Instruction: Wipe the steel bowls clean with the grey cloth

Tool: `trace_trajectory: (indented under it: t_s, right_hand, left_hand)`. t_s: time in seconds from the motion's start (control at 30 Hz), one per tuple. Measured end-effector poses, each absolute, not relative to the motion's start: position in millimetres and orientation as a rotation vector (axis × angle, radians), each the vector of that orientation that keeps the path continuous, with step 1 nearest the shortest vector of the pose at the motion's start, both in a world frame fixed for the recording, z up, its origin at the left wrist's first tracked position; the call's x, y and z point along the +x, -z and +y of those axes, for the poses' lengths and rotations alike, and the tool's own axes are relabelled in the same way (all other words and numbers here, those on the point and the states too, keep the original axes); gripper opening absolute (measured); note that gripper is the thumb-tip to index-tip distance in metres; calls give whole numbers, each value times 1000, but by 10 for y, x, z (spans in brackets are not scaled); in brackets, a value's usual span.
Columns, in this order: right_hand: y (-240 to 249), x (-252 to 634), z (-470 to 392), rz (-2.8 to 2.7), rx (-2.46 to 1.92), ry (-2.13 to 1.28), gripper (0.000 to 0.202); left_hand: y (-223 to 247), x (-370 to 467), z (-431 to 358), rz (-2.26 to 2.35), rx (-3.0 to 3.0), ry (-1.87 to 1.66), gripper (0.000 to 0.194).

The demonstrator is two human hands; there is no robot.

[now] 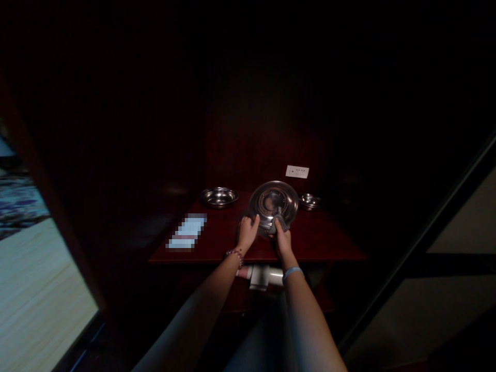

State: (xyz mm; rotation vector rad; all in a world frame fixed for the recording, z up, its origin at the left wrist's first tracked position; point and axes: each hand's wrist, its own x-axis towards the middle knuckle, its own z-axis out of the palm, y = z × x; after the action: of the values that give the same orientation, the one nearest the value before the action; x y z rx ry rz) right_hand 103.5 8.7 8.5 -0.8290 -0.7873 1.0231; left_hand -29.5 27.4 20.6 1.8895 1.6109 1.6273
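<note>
A round, shiny steel bowl [274, 199] is tilted up above the dark red shelf [217, 240], its broad face towards me. My left hand [248, 231] is closed on its lower left rim, thumb on the near side. At the lower right of the bowl, my right hand [282, 236] is closed on a crumpled grey cloth [281, 223] that presses against the metal. I cannot tell whether the right fingers also grip the rim behind it. Another steel bowl [219, 197] sits at the back left of the shelf. Small steel bowls [310, 200] stand at the right, partly hidden.
A blurred-out pale rectangle [186, 232] lies on the shelf's left. A white socket plate [297, 171] is on the back wall. Below the shelf edge is a white cylindrical object [276, 276]. Dark side panels flank the shelf; a bed-like pale surface [39, 289] shows at far left.
</note>
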Motion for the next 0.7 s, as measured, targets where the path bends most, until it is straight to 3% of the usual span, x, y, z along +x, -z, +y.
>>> trace_trajectory:
  t_s: [0.7]
  right_hand:
    - [-71, 1051, 90, -799, -826, -1029, 56]
  left_hand:
    - [-382, -263, 61, 1554, 2051, -1384, 31]
